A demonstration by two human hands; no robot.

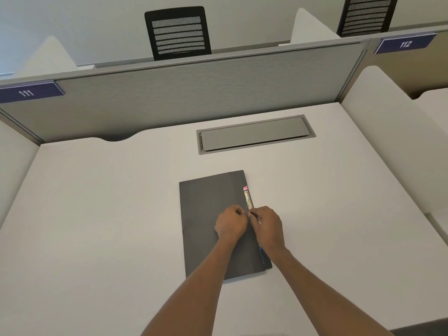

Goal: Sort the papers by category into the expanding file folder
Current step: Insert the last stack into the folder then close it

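Since the expanding file folder (208, 214) is lying closed, the left hand (230, 225) and right hand (268, 227) are pinching its right edge, seemingly to open it.

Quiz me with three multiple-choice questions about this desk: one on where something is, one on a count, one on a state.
1. Where is the dark grey flat file folder?
A) on the white desk, nearer than the grey metal hatch
B) on a chair
C) inside the hatch

2. How many black mesh-backed chairs show beyond the grey partition?
A) one
B) two
C) four

3. How is the folder?
A) standing upright
B) rolled up
C) lying flat

Answers:
1 A, it rests on the desk on the near side of the hatch.
2 B, one in the middle, another at the right.
3 C, it lies flat, with the left hand and right hand at its right edge.
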